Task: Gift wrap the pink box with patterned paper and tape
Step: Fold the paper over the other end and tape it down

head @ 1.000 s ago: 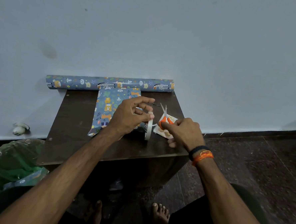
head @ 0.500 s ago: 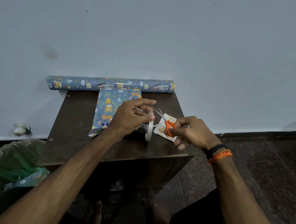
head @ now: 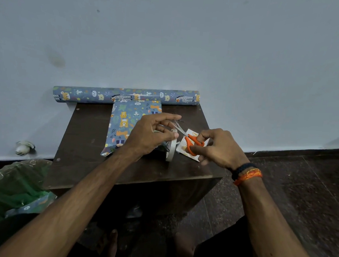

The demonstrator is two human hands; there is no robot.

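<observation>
Head view shows the left hand (head: 148, 136) pinching a strip pulled from the tape roll (head: 171, 146), the right hand (head: 219, 148) gripping orange scissors (head: 191, 139) at it, beside the paper-covered box (head: 131, 124) on the tabletop (head: 84, 143); slack tape could twist and stick to itself.

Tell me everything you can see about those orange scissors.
The scissors are small, with bright orange handles that look like plastic and short silvery metal blades. The right hand grips the handles, fingers curled round the loops. The blades point up and left, slightly parted, their tips at the left hand, just above the tape roll that stands on edge. They are held above the dark table, over a small printed card.
</observation>
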